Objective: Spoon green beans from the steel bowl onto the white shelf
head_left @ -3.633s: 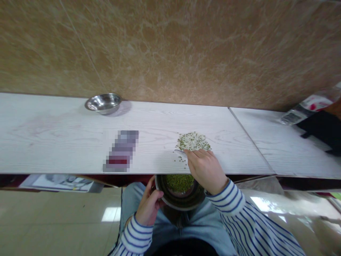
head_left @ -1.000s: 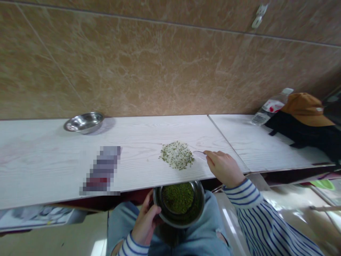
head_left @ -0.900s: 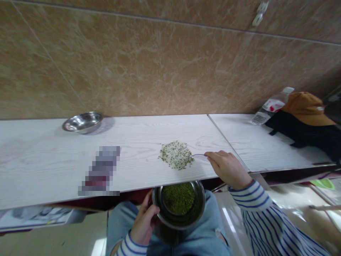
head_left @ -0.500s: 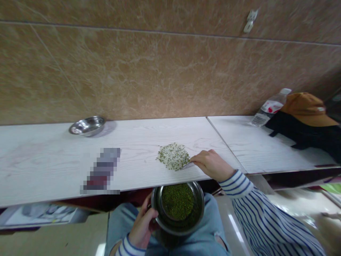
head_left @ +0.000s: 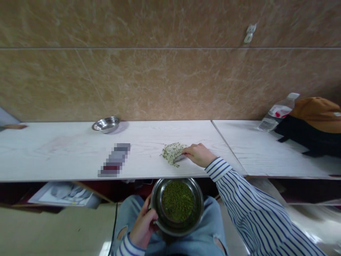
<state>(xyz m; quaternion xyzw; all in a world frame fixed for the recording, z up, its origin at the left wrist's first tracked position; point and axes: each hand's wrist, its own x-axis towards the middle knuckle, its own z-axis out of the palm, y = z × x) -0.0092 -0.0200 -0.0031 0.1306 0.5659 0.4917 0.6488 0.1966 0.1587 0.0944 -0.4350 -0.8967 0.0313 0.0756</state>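
A: How many bowls?
B: 2, in shiny, round metal. The large bowl (head_left: 195, 217) is below the table edge, over the denim legs, with a bed of small green beans (head_left: 178, 201) inside; the small bowl (head_left: 106, 124) stands on the tabletop (head_left: 144, 137), near the wall.
A: And the heap?
B: 1 mixed pile (head_left: 170, 151), white grains flecked with green, loose and flat on the white, wood-grained top. From it, the large bowl lies at 6 o'clock, the small bowl at 10.
A: The hands?
B: 2, in blue-striped cuffs. The right hand (head_left: 199, 155), at 3 o'clock of the pile, has thumb and fingers pinching 1 metal spoon (head_left: 179, 158), its tip at the heap's near side. The left hand (head_left: 144, 225) grips the large bowl at 8 o'clock, thumb at the rim; I can't tell how its hidden fingers sit.
A: Anything else?
B: Towards 2 o'clock, 1 clear plastic bottle (head_left: 278, 112) leans beside 1 brown cloth cap (head_left: 317, 109). At 9, 1 flat, oblong item (head_left: 114, 161) is too pixelated to name.
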